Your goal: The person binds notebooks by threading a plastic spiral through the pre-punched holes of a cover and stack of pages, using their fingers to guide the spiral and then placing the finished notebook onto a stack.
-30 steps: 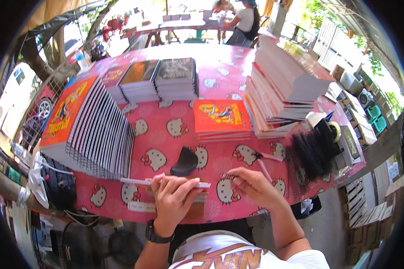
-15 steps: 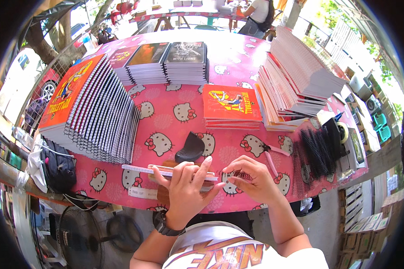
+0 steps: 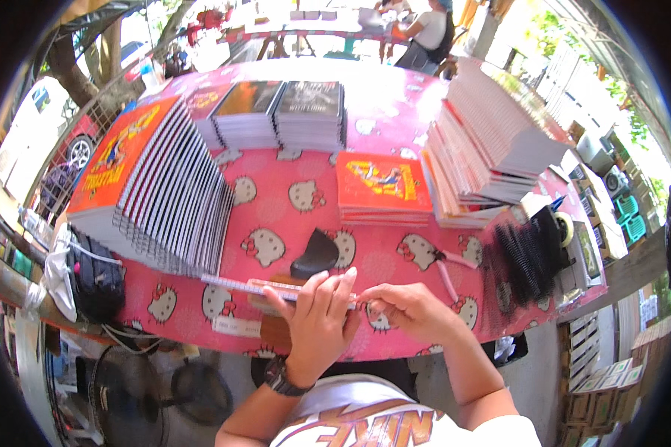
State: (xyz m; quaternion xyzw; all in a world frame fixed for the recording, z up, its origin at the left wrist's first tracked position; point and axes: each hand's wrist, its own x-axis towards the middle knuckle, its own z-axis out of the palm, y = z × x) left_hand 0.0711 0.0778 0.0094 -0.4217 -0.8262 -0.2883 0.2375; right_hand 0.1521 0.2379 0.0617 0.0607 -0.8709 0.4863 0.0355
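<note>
A thin notebook (image 3: 235, 286) stands on its long side at the near edge of the table, its punched edge facing up. My left hand (image 3: 317, 316) is closed over it, fingers across the top and thumb on the near side. At the notebook's right end, my right hand (image 3: 410, 313) pinches thumb and forefinger together on a dark binding coil, now mostly hidden by the fingers. A black curved piece (image 3: 317, 253) lies just beyond the notebook. Pliers with pink handles (image 3: 447, 279) rest to the right. Under my left hand are a brown wooden block (image 3: 276, 333) and a white strip (image 3: 235, 325).
A tall stack of coil-bound orange books (image 3: 156, 179) stands left. Dark-covered book stacks (image 3: 306, 119) are behind. Orange books (image 3: 384, 186) and leaning unbound books (image 3: 492, 141) stand right, near black coils (image 3: 525, 253). A person (image 3: 429, 33) sits at a far table.
My right hand has moved left to the notebook's end, and the coil that showed between its fingers is now mostly out of sight. The left hand still holds the notebook.
</note>
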